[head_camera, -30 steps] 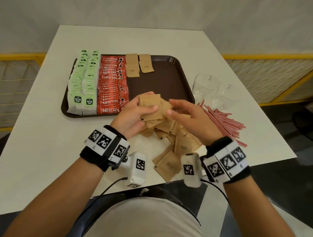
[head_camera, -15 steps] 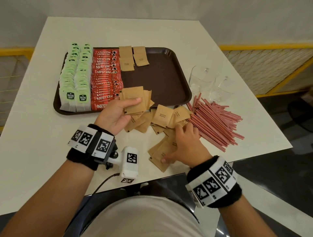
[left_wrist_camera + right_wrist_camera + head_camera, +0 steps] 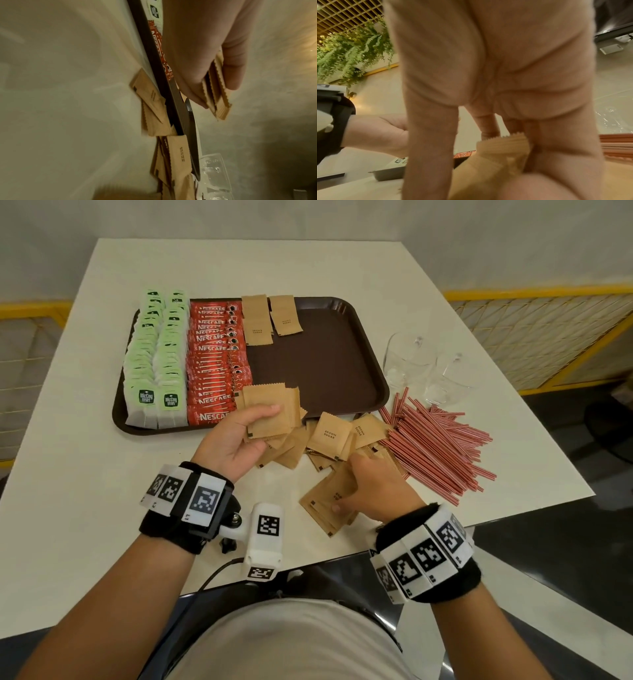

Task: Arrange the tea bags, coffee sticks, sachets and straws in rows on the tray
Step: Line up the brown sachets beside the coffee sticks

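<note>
Head view: I see the tray on the surface, partly filled. The tea bags sit in two rows at its left side and the Nescafe coffee sticks in a row just beside them, so I judge both done. Only two short stacks of brown sugar sachets lie at the far edge; the right half of the tray is bare brown. My left hand holds a fanned stack of sachets over the near tray edge, thumb on top, fingers curled underneath. My right hand is down on the loose sachet pile on the surface in front of the tray, fingers bent onto a sachet there. The red-striped straws lie in a loose heap on the surface to the right, none on the tray. Two clear glasses stand past them.

Left wrist view: fingers clamp several sachet edges against the palm; tray rim just beside, loose sachets under it.

Right wrist view: fingers touch the crimped edge of one sachet; I can't tell if it is pinched or only pressed.

My read: roughly half done. Most sachets and all the straws are left.
</note>
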